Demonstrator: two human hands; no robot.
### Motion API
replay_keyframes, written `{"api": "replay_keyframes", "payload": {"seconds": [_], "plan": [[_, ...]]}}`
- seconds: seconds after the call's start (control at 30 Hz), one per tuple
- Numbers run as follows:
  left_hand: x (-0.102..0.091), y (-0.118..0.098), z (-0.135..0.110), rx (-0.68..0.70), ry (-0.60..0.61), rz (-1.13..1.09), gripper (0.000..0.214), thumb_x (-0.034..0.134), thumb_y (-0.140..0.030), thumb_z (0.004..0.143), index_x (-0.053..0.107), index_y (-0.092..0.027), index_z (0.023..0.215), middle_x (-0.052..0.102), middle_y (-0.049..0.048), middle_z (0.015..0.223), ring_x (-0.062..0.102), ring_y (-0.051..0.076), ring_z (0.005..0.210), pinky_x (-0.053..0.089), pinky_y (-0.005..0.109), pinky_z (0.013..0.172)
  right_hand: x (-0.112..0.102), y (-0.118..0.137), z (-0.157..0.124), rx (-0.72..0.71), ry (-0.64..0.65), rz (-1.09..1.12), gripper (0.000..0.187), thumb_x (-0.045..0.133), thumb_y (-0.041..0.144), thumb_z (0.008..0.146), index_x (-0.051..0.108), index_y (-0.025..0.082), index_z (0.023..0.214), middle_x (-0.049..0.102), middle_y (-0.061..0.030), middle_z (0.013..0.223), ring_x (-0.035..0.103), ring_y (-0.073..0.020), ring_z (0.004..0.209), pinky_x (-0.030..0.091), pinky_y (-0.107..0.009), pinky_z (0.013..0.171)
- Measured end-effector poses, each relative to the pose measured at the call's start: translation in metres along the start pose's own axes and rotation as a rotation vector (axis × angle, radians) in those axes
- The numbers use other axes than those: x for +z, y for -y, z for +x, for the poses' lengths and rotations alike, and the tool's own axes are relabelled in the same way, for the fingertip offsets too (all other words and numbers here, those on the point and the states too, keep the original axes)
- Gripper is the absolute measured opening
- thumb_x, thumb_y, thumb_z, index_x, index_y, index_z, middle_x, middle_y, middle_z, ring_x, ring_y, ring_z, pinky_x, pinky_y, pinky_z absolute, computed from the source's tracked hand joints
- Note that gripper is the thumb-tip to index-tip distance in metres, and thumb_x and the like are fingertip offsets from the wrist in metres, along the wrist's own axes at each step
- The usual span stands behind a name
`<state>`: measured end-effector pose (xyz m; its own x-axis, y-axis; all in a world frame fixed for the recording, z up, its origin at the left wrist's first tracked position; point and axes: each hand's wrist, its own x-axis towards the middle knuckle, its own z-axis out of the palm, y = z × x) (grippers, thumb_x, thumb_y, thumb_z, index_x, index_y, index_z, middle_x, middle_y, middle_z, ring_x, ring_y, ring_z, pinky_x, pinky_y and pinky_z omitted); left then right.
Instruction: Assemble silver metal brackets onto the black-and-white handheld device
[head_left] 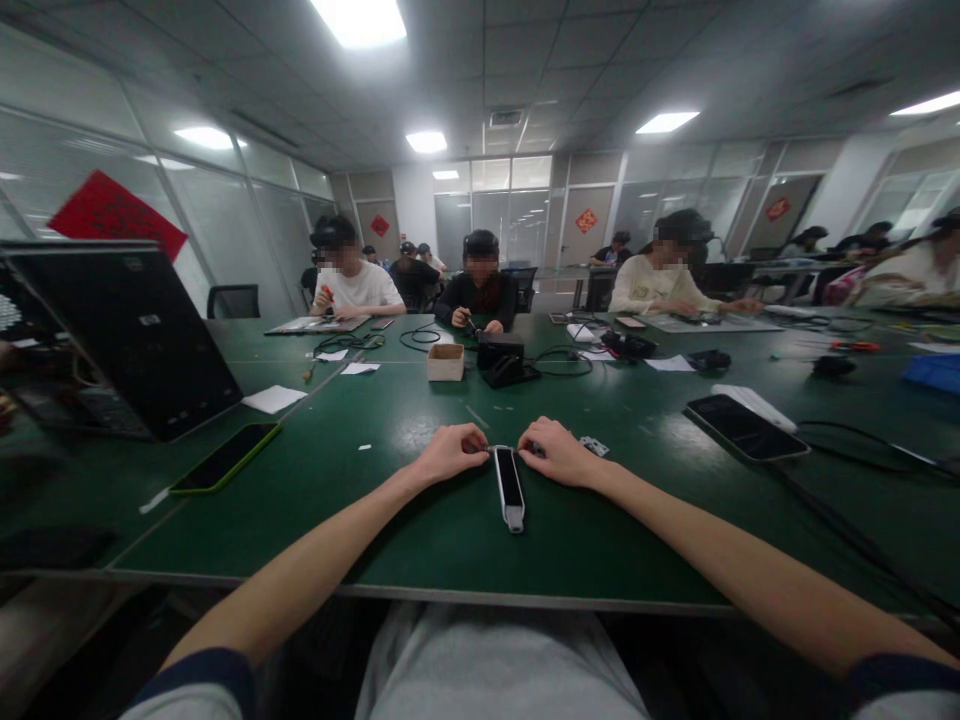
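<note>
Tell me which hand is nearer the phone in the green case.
Left. The left hand lies to the right of the phone in the green case; the right hand lies farther right, past the left hand.

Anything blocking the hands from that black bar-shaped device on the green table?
Nothing visible stands in the way. The left hand and right hand are already at the device's top end, on the black bar-shaped device. A small perforated metal plate lies beyond the right hand, not between hand and device.

Long black-and-silver device (509, 488) lies flat on the table (420, 545), far end between your left hand (450, 453) and right hand (559, 452); small metal plate (593, 446) just beyond.
</note>
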<state>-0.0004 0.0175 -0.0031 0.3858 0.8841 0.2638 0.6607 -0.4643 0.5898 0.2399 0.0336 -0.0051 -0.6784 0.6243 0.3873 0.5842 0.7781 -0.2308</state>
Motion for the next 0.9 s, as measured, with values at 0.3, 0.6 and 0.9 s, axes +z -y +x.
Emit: {"api": "replay_keyframes", "payload": {"seconds": [0.3, 0.6, 0.9], "plan": [[0.0005, -0.0035, -0.0002, 0.001, 0.0, 0.036, 0.016, 0.067, -0.027, 0.077, 0.071, -0.017, 0.089, 0.071, 0.0008, 0.079, 0.063, 0.014, 0.069, 0.049, 0.023, 0.066, -0.0036, 0.0034, -0.0001, 0.004, 0.006, 0.004, 0.011, 0.057, 0.023, 0.087, 0.066, 0.017, 0.084, 0.065, -0.006, 0.084, 0.055, -0.0197, 0.082, 0.043, -0.034, 0.075], [0.0013, -0.0012, -0.0001, 0.01, -0.007, 0.034, 0.015, 0.066, -0.027, 0.077, 0.07, -0.017, 0.088, 0.07, 0.0001, 0.078, 0.063, 0.014, 0.069, 0.049, 0.023, 0.066, -0.0022, 0.0017, 0.0001, 0.01, 0.015, 0.005, 0.012, 0.057, 0.024, 0.088, 0.066, 0.018, 0.085, 0.065, -0.0059, 0.085, 0.055, -0.0199, 0.083, 0.043, -0.034, 0.075], [0.0037, 0.0002, 0.0006, 0.012, -0.008, 0.041, 0.016, 0.068, -0.027, 0.078, 0.071, -0.017, 0.09, 0.071, 0.0007, 0.08, 0.062, 0.013, 0.069, 0.05, 0.023, 0.066, -0.0009, 0.0001, 0.0, 0.0, 0.006, 0.005, 0.012, 0.057, 0.024, 0.088, 0.066, 0.017, 0.084, 0.065, -0.0059, 0.086, 0.055, -0.02, 0.083, 0.043, -0.034, 0.075]]}}
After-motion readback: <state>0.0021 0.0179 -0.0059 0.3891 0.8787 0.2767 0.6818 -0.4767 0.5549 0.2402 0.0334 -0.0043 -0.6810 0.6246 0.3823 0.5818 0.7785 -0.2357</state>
